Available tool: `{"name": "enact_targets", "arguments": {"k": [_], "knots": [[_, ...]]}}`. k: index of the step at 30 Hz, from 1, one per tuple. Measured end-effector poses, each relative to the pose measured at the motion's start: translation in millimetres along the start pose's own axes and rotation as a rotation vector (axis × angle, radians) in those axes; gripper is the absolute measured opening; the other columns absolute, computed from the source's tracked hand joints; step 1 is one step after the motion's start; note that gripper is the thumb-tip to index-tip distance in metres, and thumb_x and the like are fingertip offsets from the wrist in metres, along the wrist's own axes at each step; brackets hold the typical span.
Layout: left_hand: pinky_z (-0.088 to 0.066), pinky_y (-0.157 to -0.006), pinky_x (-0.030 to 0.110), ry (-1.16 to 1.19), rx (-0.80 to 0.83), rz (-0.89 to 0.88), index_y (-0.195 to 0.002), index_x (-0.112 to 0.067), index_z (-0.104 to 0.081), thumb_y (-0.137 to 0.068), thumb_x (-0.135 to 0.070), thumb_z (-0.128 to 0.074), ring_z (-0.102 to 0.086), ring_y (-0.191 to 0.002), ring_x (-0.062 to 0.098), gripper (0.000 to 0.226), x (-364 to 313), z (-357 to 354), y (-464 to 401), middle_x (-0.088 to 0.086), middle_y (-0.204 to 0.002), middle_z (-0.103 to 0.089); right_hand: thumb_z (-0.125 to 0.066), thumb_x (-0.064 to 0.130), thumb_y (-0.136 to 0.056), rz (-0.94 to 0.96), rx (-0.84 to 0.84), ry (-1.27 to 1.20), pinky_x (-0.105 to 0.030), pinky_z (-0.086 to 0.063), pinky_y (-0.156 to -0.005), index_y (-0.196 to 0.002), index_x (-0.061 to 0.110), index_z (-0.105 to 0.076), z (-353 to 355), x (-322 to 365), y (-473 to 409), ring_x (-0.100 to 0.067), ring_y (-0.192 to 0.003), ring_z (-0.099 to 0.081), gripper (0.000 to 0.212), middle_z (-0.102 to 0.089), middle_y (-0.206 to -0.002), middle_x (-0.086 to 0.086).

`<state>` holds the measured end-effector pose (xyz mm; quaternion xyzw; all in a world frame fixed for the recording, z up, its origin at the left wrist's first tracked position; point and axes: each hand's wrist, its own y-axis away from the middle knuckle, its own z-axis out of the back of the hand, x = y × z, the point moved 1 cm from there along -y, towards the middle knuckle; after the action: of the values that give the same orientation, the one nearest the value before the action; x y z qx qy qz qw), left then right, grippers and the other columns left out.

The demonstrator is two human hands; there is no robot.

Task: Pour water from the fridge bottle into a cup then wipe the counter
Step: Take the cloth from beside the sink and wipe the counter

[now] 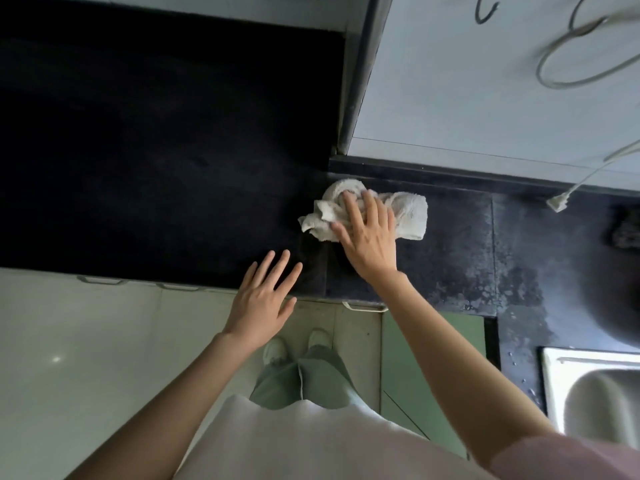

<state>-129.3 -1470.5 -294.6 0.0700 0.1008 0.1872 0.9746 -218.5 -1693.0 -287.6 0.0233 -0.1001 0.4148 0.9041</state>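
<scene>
No readable txt, labels, brand names, nos. or signs anywhere. Nothing printed on the white cloth (408,211), nor on the dark tabletop (173,168) under & around it. The pale wall (467,98) behind the cloth has only loose cables, no lettering.

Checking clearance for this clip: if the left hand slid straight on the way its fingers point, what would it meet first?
Probably the white cloth under the right hand. The left hand points up and right across bare dark counter; the hand's height above it is unclear.
</scene>
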Motion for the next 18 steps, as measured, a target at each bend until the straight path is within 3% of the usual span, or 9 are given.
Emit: {"name": "enact_targets", "arguments": {"k": [4,12,18], "knots": [[-0.028,-0.111,0.049,0.008,-0.016,-0.001,-0.144,-0.02,-0.039,-0.091,-0.039,-0.037,-0.028,-0.141,0.032,0.056,-0.2,-1.3,0.0,0.009,-0.153,-0.033,-0.025,0.053,-0.099,0.015,0.018,0.003,-0.051,-0.023,-0.113,-0.146,0.024,-0.035,-6.0,2.4,38.2,-0.036,-0.133,-0.035,0.056,-0.039,-0.146,-0.017],[-0.027,-0.112,0.048,-0.011,-0.034,-0.007,-0.145,-0.021,-0.037,-0.092,-0.041,-0.036,-0.029,-0.141,0.032,0.057,0.3,-4.1,0.2,0.008,-0.154,-0.031,-0.03,0.051,-0.099,-0.017,0.031,-0.003,-0.049,-0.02,-0.115,-0.146,0.021,-0.035,-8.6,12.3,-41.1,-0.037,-0.134,-0.035,0.056,-0.04,-0.145,-0.019],[-0.028,-0.112,0.049,0.031,-0.05,-0.008,-0.144,-0.021,-0.04,-0.091,-0.039,-0.036,-0.028,-0.141,0.031,0.056,0.9,-3.4,0.6,0.008,-0.153,-0.034,-0.036,0.046,-0.099,0.072,-0.036,0.0,-0.05,-0.03,-0.109,-0.143,0.023,-0.042,-7.0,2.6,49.1,-0.035,-0.126,-0.043,0.05,-0.048,-0.139,-0.015]]}}
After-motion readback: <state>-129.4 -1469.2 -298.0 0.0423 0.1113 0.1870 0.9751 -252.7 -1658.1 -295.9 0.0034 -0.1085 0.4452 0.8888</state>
